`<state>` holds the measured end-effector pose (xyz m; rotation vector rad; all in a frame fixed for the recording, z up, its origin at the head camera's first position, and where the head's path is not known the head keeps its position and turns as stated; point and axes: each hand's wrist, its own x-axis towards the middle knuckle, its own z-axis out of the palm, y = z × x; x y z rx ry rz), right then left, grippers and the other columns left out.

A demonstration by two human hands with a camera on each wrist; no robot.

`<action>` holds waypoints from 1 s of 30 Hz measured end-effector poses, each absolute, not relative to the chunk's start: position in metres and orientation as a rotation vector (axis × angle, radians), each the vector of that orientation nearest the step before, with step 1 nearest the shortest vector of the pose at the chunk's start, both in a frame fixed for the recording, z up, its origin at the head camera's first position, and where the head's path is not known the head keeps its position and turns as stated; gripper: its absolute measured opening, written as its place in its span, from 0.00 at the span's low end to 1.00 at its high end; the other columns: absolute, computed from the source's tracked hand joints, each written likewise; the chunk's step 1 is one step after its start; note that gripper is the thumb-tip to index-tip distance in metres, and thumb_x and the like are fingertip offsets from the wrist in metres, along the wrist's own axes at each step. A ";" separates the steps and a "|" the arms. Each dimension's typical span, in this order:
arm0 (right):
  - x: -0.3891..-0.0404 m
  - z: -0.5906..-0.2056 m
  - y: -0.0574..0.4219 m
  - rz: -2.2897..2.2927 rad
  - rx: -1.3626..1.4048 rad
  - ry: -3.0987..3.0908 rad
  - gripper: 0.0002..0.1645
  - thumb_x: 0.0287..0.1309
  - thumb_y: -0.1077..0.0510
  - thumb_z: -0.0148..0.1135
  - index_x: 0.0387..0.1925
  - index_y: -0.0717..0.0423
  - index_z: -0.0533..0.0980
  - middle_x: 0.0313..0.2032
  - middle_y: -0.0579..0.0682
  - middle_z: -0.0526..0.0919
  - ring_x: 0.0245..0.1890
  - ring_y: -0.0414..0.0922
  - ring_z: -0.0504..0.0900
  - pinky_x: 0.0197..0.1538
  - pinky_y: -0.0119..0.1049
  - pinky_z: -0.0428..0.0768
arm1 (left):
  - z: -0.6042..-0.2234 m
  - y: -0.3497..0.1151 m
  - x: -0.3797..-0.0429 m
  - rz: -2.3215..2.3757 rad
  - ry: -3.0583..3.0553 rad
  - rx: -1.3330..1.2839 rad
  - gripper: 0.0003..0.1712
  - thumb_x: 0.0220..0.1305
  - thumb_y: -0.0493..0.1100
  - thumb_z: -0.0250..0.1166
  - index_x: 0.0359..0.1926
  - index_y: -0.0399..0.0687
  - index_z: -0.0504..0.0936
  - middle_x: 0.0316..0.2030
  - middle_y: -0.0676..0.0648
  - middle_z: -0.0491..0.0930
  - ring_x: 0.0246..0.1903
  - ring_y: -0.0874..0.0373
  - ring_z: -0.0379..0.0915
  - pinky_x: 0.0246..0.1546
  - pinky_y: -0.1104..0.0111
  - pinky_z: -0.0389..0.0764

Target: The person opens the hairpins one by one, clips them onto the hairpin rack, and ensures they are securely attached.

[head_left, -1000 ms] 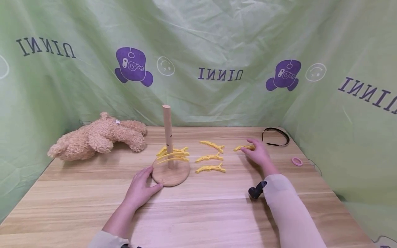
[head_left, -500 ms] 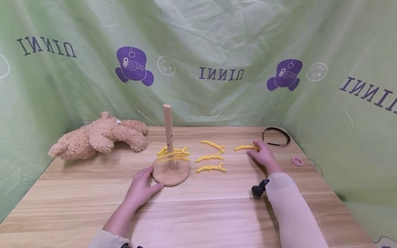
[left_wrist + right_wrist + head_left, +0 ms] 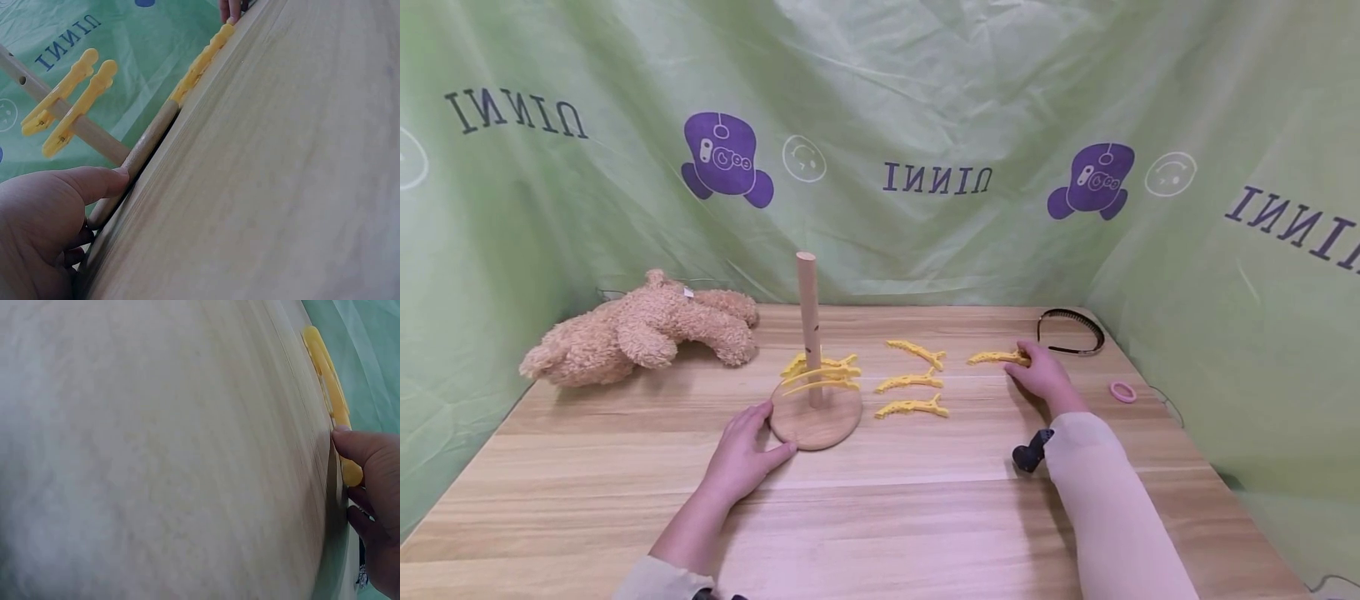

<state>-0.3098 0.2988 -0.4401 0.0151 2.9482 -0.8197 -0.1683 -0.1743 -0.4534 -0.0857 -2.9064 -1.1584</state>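
My left hand (image 3: 741,457) holds the rim of the round base of a wooden stand (image 3: 816,427). In the left wrist view its thumb (image 3: 103,182) lies on the base's edge, and the other fingers are partly hidden. Yellow hair clips (image 3: 822,375) are clipped around the stand's upright post (image 3: 808,304). On the right, my right hand (image 3: 1043,375) pinches the tail end of another yellow hair clip (image 3: 991,357) lying on the table; the right wrist view shows the thumb (image 3: 353,442) against this clip (image 3: 328,375).
Three more yellow clips (image 3: 912,407) lie in a column right of the stand. A brown teddy bear (image 3: 647,329) lies at the back left of the wooden table (image 3: 880,533). A black headband (image 3: 1071,332) and a pink ring (image 3: 1123,392) are at the right. Green cloth (image 3: 880,233) hangs behind.
My right hand has shifted slightly right along the clip, from over its middle to its tail end, which it now pinches. The left hand stays on the stand's base.
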 end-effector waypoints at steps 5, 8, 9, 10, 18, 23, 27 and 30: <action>-0.303 -0.440 0.303 -0.836 -0.017 2.977 0.36 0.67 0.55 0.56 0.69 0.71 0.59 0.64 0.72 0.67 0.65 0.67 0.66 0.70 0.61 0.62 | -0.455 -0.174 -0.170 -1.163 -2.902 -0.094 0.46 0.59 0.49 0.69 0.70 0.30 0.60 0.69 0.28 0.61 0.71 0.32 0.50 0.73 0.42 0.51; -0.299 -0.440 0.305 -0.854 -0.035 2.984 0.34 0.67 0.57 0.57 0.67 0.72 0.62 0.62 0.72 0.70 0.63 0.66 0.68 0.69 0.60 0.64 | -0.456 -0.175 -0.171 -1.165 -2.905 -0.097 0.46 0.59 0.49 0.69 0.71 0.30 0.60 0.70 0.28 0.60 0.71 0.32 0.49 0.73 0.42 0.51; -0.298 -0.439 0.306 -0.863 -0.037 2.985 0.33 0.66 0.57 0.57 0.66 0.72 0.63 0.61 0.72 0.71 0.62 0.66 0.70 0.68 0.60 0.66 | -0.456 -0.175 -0.171 -1.167 -2.906 -0.096 0.46 0.59 0.49 0.69 0.71 0.30 0.60 0.70 0.28 0.60 0.71 0.32 0.49 0.73 0.42 0.51; -0.296 -0.439 0.306 -0.871 -0.041 2.987 0.33 0.66 0.57 0.58 0.66 0.72 0.64 0.60 0.72 0.72 0.61 0.65 0.71 0.68 0.60 0.66 | -0.456 -0.175 -0.171 -1.167 -2.907 -0.097 0.46 0.59 0.49 0.69 0.71 0.30 0.60 0.70 0.28 0.60 0.71 0.32 0.49 0.73 0.42 0.51; -0.285 -0.438 0.308 -0.926 -0.043 2.988 0.30 0.62 0.54 0.64 0.57 0.71 0.71 0.51 0.69 0.78 0.51 0.62 0.76 0.60 0.58 0.72 | -0.455 -0.175 -0.170 -1.168 -2.908 -0.098 0.46 0.59 0.49 0.68 0.71 0.30 0.60 0.70 0.28 0.60 0.71 0.32 0.49 0.73 0.42 0.51; -0.283 -0.440 0.307 -0.984 -0.053 2.987 0.30 0.59 0.51 0.66 0.54 0.69 0.72 0.49 0.67 0.79 0.50 0.60 0.78 0.59 0.56 0.74 | -0.456 -0.176 -0.170 -1.175 -2.901 -0.099 0.46 0.59 0.49 0.68 0.71 0.30 0.60 0.70 0.28 0.60 0.71 0.32 0.49 0.73 0.42 0.52; -0.278 -0.438 0.303 -1.055 -0.037 2.967 0.32 0.60 0.50 0.66 0.57 0.69 0.71 0.51 0.67 0.79 0.52 0.60 0.78 0.61 0.56 0.75 | -0.456 -0.175 -0.169 -1.182 -2.892 -0.100 0.46 0.59 0.49 0.69 0.71 0.30 0.60 0.69 0.28 0.61 0.71 0.32 0.50 0.73 0.42 0.52; -0.273 -0.432 0.295 -1.159 -0.018 2.944 0.33 0.61 0.51 0.65 0.60 0.68 0.70 0.55 0.68 0.77 0.56 0.62 0.76 0.63 0.56 0.75 | -0.456 -0.175 -0.169 -1.183 -2.888 -0.101 0.46 0.59 0.49 0.69 0.71 0.30 0.60 0.69 0.28 0.61 0.71 0.32 0.50 0.73 0.42 0.52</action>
